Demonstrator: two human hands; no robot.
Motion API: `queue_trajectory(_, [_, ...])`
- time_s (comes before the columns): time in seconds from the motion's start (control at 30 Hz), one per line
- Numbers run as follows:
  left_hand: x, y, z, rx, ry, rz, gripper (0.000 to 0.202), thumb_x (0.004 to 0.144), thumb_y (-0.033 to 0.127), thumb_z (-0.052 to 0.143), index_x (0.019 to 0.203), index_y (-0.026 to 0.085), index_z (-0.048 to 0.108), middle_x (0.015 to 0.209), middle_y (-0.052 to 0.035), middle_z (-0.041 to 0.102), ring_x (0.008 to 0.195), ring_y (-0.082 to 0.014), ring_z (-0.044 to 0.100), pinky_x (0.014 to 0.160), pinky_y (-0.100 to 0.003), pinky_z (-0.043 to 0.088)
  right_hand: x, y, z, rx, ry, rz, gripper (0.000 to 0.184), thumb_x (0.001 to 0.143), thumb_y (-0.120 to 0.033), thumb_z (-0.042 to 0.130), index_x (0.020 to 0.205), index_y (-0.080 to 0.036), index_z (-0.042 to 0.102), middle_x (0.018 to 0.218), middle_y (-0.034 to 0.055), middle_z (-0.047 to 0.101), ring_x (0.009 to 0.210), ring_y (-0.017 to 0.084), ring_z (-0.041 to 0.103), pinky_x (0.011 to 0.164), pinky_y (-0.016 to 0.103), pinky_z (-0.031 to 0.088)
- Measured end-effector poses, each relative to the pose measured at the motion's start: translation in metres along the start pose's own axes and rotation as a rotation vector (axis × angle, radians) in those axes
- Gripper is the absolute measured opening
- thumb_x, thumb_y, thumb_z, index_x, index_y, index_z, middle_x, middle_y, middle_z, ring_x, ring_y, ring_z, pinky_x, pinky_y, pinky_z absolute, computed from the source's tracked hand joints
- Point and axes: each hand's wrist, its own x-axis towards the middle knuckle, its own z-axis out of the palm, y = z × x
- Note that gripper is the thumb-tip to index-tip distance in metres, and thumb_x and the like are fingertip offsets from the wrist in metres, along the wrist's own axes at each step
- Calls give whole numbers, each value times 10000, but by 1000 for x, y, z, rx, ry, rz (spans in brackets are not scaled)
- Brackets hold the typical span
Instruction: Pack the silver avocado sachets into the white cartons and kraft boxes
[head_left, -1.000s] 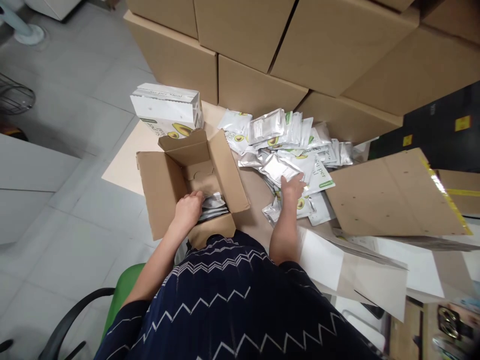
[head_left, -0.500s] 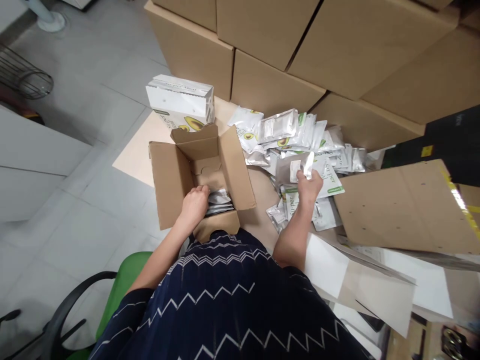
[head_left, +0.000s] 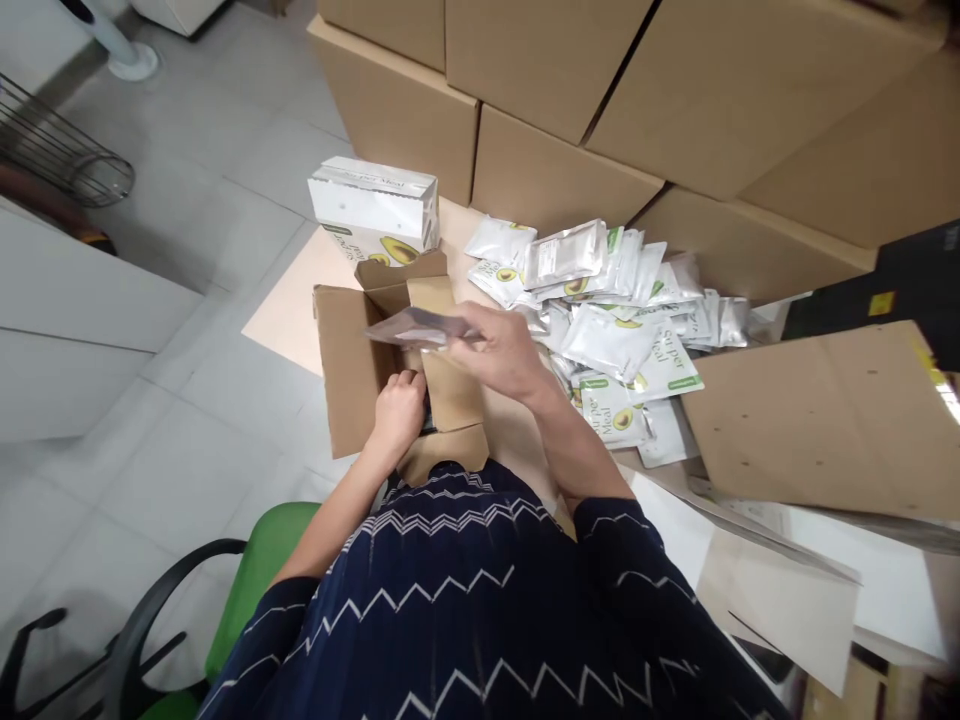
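Note:
My right hand (head_left: 499, 345) grips a flat silver pouch (head_left: 412, 326) by one end, over an open cardboard box (head_left: 349, 370). The pouch lies nearly level across the box opening. Inside the same box, near its left side, my left hand (head_left: 401, 408) has its fingers curled; what they hold, if anything, is hidden. The pouches in the box are mostly covered by my hands and a flap. To the right lies a loose pile of silver and white pouches (head_left: 611, 340) with avocado pictures, some overlapping.
A white avocado-print carton (head_left: 373, 205) stands behind the open box. Large cardboard boxes (head_left: 555, 160) are stacked along the back. A cardboard sheet (head_left: 817, 420) and white folded card (head_left: 780, 600) lie at right. A green chair (head_left: 262, 560) is at lower left.
My right hand has come left from the pile to above the box, carrying the silver pouch. My left hand stays inside the box. The view has shifted slightly.

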Motion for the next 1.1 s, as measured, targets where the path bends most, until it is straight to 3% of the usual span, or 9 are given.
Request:
queue_trajectory(0.2, [-3, 1, 3, -54, 55, 18, 377, 1039, 341, 354, 1259, 153, 595, 1106, -125, 667, 1013, -246, 621, 846, -325, 507, -2, -27, -8, 193, 249, -257, 135, 901, -287, 580, 1021, -253, 633, 889, -27, 651, 690, 109, 553, 643, 253, 502])
queue_trajectory(0.37, [-2, 3, 4, -57, 58, 0, 383, 1039, 332, 340, 1216, 133, 615, 1103, -153, 663, 1018, -261, 620, 852, -349, 503, 8, -20, 12, 119, 3, -93, 171, 910, -317, 578, 1056, -244, 628, 841, -31, 641, 700, 116, 550, 662, 239, 482])
queue_trajectory(0.5, [-4, 0, 7, -49, 64, 24, 354, 1022, 241, 359, 1276, 152, 588, 1145, -141, 663, 1027, -245, 623, 852, -333, 507, 6, 8, 4, 12, -72, -12, 189, 898, -264, 534, 1043, -219, 647, 858, -5, 659, 771, 141, 586, 725, 251, 475])
queue_trajectory(0.67, [-8, -2, 7, -52, 65, 23, 360, 981, 148, 390, 1284, 157, 585, 1151, -135, 663, 1025, -246, 626, 827, -326, 523, -12, 73, -40, 40, 194, 144, 224, 835, -357, 603, 999, -207, 629, 874, 5, 652, 783, 158, 596, 725, 271, 489])
queue_trajectory(0.77, [-9, -1, 4, -53, 50, 18, 398, 964, 118, 404, 1330, 159, 554, 1161, -138, 656, 1035, -240, 627, 840, -324, 528, -21, 115, -47, 143, 335, 286, 321, 807, -418, 599, 1032, -189, 589, 892, 15, 656, 785, 156, 601, 734, 285, 505])
queue_trajectory(0.83, [-9, 0, 2, -45, 27, 16, 414, 958, 109, 409, 1345, 161, 544, 1160, -137, 657, 1043, -237, 631, 850, -321, 531, -24, 129, -44, 165, 375, 343, 351, 810, -421, 580, 1067, -182, 570, 899, 18, 657, 793, 156, 604, 740, 288, 507])
queue_trajectory(0.9, [-9, 1, 0, -37, 9, 21, 423, 952, 102, 412, 1350, 162, 544, 1167, -139, 658, 1045, -242, 635, 853, -328, 535, -23, 125, -40, 129, 366, 323, 335, 819, -416, 578, 1061, -183, 576, 882, 12, 648, 774, 155, 595, 723, 280, 497])
queue_trajectory(0.97, [-8, 1, 0, -33, 9, 24, 428, 953, 104, 409, 1356, 155, 543, 1183, -148, 657, 1041, -252, 640, 848, -341, 541, -17, 105, -37, 47, 303, 237, 284, 838, -399, 580, 1027, -188, 600, 860, 6, 641, 749, 156, 584, 704, 271, 478])
queue_trajectory(1.1, [-7, 2, 1, -28, 22, 18, 433, 964, 114, 392, 1369, 153, 538, 1200, -155, 659, 1032, -256, 649, 829, -345, 548, 6, 52, -19, -154, -65, 10, 228, 906, -260, 498, 1083, -201, 629, 925, 26, 682, 830, 184, 610, 746, 266, 430])
